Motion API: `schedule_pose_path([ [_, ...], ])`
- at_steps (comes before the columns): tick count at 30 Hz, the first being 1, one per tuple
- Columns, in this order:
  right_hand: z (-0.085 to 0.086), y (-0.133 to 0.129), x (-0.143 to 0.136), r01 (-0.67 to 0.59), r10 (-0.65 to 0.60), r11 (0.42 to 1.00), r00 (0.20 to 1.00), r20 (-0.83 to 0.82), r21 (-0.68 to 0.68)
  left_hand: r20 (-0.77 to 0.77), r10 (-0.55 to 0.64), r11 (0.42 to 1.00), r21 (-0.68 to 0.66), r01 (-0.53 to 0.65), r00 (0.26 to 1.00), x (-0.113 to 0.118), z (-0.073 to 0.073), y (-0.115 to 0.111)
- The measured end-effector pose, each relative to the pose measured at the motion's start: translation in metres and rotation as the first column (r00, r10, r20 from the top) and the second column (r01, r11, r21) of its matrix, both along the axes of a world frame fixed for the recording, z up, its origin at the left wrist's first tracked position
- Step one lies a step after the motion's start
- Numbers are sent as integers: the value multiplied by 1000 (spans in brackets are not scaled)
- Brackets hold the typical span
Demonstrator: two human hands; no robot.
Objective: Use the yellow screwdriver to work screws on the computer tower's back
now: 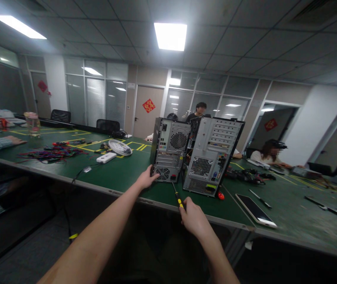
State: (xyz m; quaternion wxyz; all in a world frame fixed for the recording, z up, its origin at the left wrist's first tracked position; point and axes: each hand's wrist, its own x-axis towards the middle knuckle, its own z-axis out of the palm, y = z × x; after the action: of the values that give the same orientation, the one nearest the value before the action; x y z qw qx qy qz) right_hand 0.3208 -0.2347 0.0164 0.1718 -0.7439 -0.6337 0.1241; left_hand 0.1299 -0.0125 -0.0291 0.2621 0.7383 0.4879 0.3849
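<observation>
Two computer cases stand upright side by side on the green table, their back panels facing me. At the lower left corner of the left computer case (pixel 170 148), my left hand (pixel 146 179) grips the edge, the thumb lying across the back panel by the fan grille and the other fingers mostly hidden at the side. My right hand (pixel 193 215) is wrapped round the handle of a black and yellow screwdriver (pixel 179 200). Its shaft points up at the bottom edge of the left case; whether the tip touches cannot be made out. The right computer case (pixel 208 156) leans slightly.
A phone (pixel 255 211), a pen-like tool (pixel 260 198) and a small red object (pixel 220 195) lie to the right. Leftward are a white power strip (pixel 107 157), a round white grille (pixel 120 147) and bundled wires (pixel 51 153). Other people sit around the table (pixel 127 173).
</observation>
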Motion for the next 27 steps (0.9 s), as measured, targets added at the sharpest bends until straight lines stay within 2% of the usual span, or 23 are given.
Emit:
schedule_pose_path([
  [27,1,-2,-1,11,-11,1000,1000,-5,-1,5,2,1000,-19,-2,1000,0,1,-1],
])
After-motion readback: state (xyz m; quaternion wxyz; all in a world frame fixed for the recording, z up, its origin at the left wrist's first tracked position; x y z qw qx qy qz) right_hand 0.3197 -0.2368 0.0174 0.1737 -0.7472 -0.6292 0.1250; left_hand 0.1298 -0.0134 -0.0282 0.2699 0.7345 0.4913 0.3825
